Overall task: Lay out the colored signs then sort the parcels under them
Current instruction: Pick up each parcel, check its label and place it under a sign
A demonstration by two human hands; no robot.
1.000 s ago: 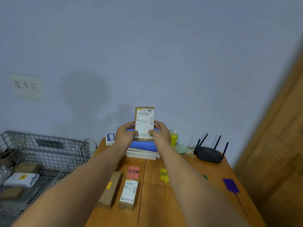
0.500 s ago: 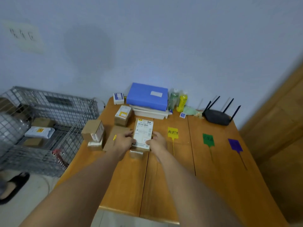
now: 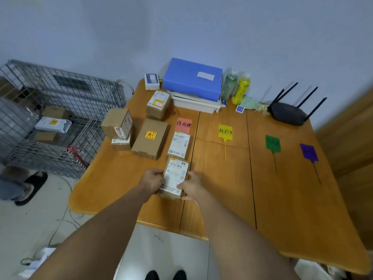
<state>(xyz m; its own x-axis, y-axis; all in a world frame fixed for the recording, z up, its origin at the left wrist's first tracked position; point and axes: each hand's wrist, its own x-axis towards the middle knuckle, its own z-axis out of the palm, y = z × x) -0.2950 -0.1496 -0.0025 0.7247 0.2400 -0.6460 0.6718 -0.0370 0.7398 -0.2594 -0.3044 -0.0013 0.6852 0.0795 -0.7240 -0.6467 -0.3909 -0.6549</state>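
A small labelled parcel [image 3: 176,174] lies flat on the wooden table [image 3: 282,199]. My left hand [image 3: 152,181] and my right hand [image 3: 190,186] grip its two sides. Beyond it, another labelled parcel [image 3: 179,145] lies just below the pink sign [image 3: 183,125]. To the right the yellow sign [image 3: 225,131], the green sign [image 3: 272,143] and the purple sign [image 3: 308,152] lie in a row, with nothing under them. Left of the pink sign lie a flat box with a yellow sticker [image 3: 150,139], a stacked pair of boxes [image 3: 119,127] and a taller parcel [image 3: 158,105].
A blue case [image 3: 191,79] on white trays, two bottles [image 3: 236,88] and a black router [image 3: 286,114] line the table's far edge. A wire cage [image 3: 60,118] with more parcels stands on the floor at the left. Another person's sandalled foot [image 3: 32,186] is beside it.
The parcel came down from in front of the wall to the table, below the other labelled parcel, still held in both hands. The view tilted down.
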